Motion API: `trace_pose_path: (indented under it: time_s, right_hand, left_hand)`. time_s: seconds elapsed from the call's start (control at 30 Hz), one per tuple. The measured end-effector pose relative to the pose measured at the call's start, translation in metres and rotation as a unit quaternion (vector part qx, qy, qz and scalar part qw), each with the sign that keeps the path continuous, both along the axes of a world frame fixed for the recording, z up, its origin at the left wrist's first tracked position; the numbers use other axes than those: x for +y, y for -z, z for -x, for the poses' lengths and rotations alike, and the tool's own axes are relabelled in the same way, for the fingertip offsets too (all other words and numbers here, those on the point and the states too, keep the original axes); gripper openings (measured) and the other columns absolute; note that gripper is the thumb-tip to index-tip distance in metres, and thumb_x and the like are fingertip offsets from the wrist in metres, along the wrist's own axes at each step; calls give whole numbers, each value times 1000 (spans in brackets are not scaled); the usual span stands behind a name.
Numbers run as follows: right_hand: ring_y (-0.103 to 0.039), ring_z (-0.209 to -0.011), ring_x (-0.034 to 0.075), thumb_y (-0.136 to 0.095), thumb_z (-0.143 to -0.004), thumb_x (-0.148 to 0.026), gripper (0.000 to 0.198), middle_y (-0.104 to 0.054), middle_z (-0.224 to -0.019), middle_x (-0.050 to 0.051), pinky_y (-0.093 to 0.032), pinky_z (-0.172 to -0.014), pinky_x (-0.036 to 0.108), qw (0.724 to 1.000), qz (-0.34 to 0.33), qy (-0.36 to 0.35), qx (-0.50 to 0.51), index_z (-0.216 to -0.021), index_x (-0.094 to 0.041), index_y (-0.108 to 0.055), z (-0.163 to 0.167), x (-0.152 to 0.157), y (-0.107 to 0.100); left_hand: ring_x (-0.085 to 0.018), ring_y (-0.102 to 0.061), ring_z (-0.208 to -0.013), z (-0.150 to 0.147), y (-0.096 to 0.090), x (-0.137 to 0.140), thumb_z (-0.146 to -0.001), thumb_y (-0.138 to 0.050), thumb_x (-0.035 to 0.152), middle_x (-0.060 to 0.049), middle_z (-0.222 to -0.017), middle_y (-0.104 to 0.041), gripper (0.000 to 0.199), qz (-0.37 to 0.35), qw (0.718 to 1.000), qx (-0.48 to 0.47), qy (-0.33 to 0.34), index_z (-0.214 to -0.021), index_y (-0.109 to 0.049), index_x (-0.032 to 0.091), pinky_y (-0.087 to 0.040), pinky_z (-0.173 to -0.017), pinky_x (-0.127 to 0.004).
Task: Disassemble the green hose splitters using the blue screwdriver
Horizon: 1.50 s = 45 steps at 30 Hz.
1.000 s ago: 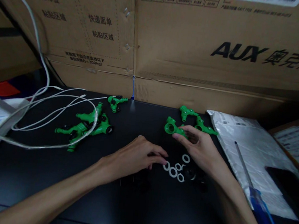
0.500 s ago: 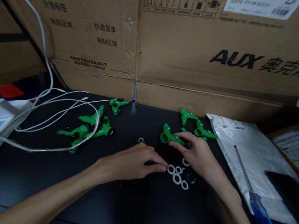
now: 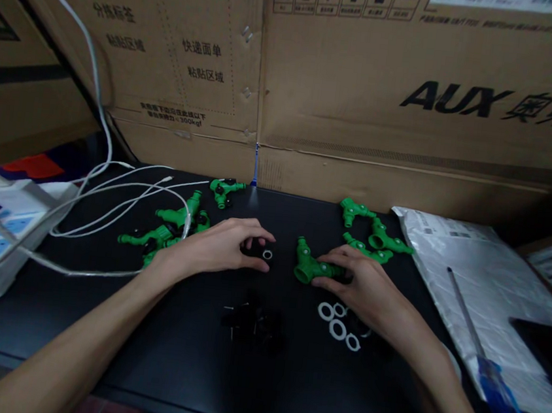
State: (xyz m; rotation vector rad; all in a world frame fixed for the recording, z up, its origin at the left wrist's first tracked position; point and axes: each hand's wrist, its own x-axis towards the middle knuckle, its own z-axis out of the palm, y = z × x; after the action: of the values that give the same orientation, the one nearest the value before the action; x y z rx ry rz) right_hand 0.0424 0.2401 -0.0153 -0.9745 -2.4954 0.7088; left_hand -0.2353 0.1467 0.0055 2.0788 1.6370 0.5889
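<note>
My right hand (image 3: 364, 281) grips a green Y-shaped hose connector (image 3: 305, 266) between thumb and fingers, its wide socket facing me. My left hand (image 3: 227, 244) is open, thumb and fingertips spread either side of a small white ring (image 3: 267, 254) that appears to lie on the black table; contact cannot be made out. Below my right hand lie several white rings (image 3: 337, 330), with dark parts beside them partly hidden by the hand. Nearer me, a cluster of small black parts (image 3: 254, 322) is hard to make out against the dark surface.
Several green connectors with black fittings (image 3: 176, 216) lie left, partly behind my left arm; one (image 3: 225, 191) stands apart. More connectors (image 3: 388, 238) sit right, beside a silver mailer (image 3: 443, 250) and blue screwdriver (image 3: 494, 380). White cables, a power strip (image 3: 2, 230) and cardboard boxes (image 3: 340, 108) surround the table.
My left hand has moved from the white rings up and left to the single small ring, and its fingers have spread. My right hand still holds the connector. The camera view has shifted slightly.
</note>
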Motion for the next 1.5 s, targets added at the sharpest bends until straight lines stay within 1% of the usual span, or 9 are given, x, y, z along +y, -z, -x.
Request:
trace_pose_path:
  time_s: [0.17, 0.3, 0.4, 0.57, 0.73, 0.83, 1.1, 1.27, 1.5]
  right_hand:
    - [-71, -86, 25, -87, -78, -30, 24, -75, -95, 6, -58, -84, 42, 1000, 4, -2, 29, -99, -22, -81, 1, -2, -8]
    - [-69, -105, 27, -77, -89, -37, 21, -74, -110, 8, -54, -94, 44, 994, -17, 14, 104, -104, -23, -78, 5, -14, -29]
    - [-69, -101, 22, -69, -94, -37, 16, -76, -105, 5, -55, -86, 36, 980, 71, -16, 188, -99, -24, -78, 10, -28, -45]
    - [-70, -76, 13, -79, -87, -34, 12, -77, -85, 0, -55, -70, 24, 890, 342, -60, 294, -94, -24, -80, 18, -42, -45]
    - [-73, -80, 12, -80, -87, -28, 12, -77, -86, 1, -58, -77, 23, 806, 473, -53, 350, -97, -23, -78, 18, -44, -41]
    - [-74, -82, 13, -82, -84, -24, 16, -77, -90, 1, -59, -80, 25, 779, 510, -50, 363, -99, -23, -76, 17, -44, -42]
    - [-69, -77, 7, -91, -70, -13, 29, -70, -81, -6, -54, -70, 13, 812, 458, -4, 363, -87, -23, -70, 19, -42, -36]
    - [-72, -85, 11, -90, -75, -25, 40, -76, -90, -2, -58, -76, 20, 855, 398, 5, 334, -111, -28, -75, 18, -39, -33]
    - [-77, -85, 17, -89, -75, -30, 29, -81, -91, 2, -64, -81, 30, 896, 334, 5, 294, -103, -29, -82, 17, -37, -35]
  left_hand:
    - [-16, -65, -87, -7, 3, -3, -91, -76, 28, -3, -109, -69, 32, -31, 999, 4, 30, -122, -72, 21, -52, -78, -28]
    - [-15, -67, -94, -25, -8, -10, -91, -76, 22, -4, -115, -69, 33, -155, 983, -83, 53, -123, -69, 21, -55, -84, -27]
    - [-15, -68, -93, -39, -14, -16, -89, -80, 22, -5, -111, -71, 36, -247, 959, -120, 66, -123, -68, 20, -58, -83, -26]
    - [-16, -69, -98, -50, -15, -24, -91, -77, 19, -7, -114, -69, 36, -310, 944, -103, 56, -125, -67, 21, -60, -84, -27]
    - [-16, -70, -104, -52, -17, -28, -91, -77, 19, -6, -116, -71, 26, -334, 934, -117, 51, -115, -65, 20, -60, -91, -29]
    - [-18, -69, -108, -53, -18, -29, -94, -73, 18, -7, -120, -68, 19, -347, 933, -85, 39, -111, -68, 21, -59, -95, -32]
    - [-12, -65, -88, -62, -5, -27, -96, -72, 22, -4, -101, -63, 18, -345, 934, -91, 12, -113, -71, 19, -58, -74, -23]
    - [-12, -64, -79, -67, -5, -24, -97, -70, 23, -2, -93, -64, 17, -241, 951, -193, 0, -113, -74, 20, -54, -66, -22]
    - [-10, -63, -77, -63, -8, -21, -86, -81, 20, 1, -92, -64, 11, -155, 954, -254, -18, -97, -79, 21, -50, -69, -22]
